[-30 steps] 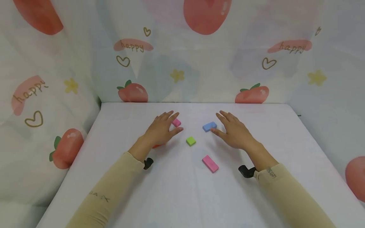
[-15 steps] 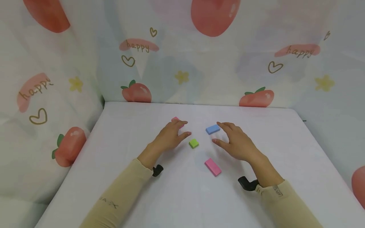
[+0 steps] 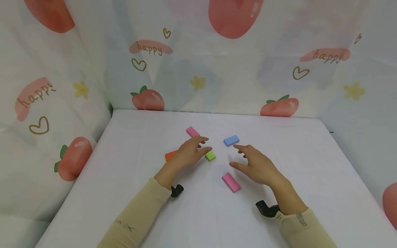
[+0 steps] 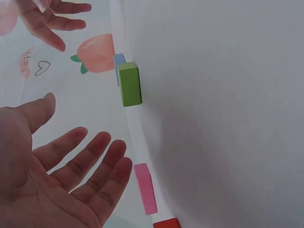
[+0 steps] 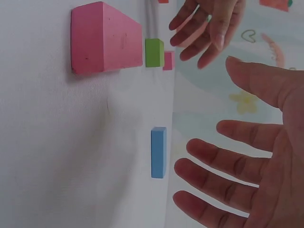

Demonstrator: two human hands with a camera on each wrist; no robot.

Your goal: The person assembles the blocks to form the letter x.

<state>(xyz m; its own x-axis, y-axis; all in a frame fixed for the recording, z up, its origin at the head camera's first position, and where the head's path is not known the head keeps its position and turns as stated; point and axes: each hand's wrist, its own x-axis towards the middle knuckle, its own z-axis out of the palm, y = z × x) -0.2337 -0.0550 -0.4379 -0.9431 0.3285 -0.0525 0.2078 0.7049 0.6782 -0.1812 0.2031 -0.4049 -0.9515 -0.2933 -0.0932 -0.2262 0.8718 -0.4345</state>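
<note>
The left hand (image 3: 189, 154) hangs just over the white table (image 3: 124, 165) with its fingers spread and loose. It holds nothing. Its fingertips are right next to the little green block (image 3: 210, 156); from the head camera I cannot tell if they touch it. The wrist camera shows the palm open, with air between the fingers and the green block (image 4: 129, 84), so it looks like they are just apart.

The right hand (image 3: 255, 165) is open too, with fingers straight and pointing forward. It grips nothing. It floats between two blocks: the blue block (image 3: 231, 140) is just past its fingertips, and the long pink block (image 3: 231, 182) lies just beside its thumb, on the side nearer the person.

Behind the left hand an orange block (image 3: 171, 155) peeks out, partly hidden by the wrist. A small pink block (image 3: 192, 131) lies farther back, near the left fingertips.

All the blocks lie flat and apart from each other, none stacked, so each one looks easy to reach alone. The two hands are apart, one on each side of the green block.

Around the table hangs a curtain (image 3: 198, 69) with strawberries and hearts.
</note>
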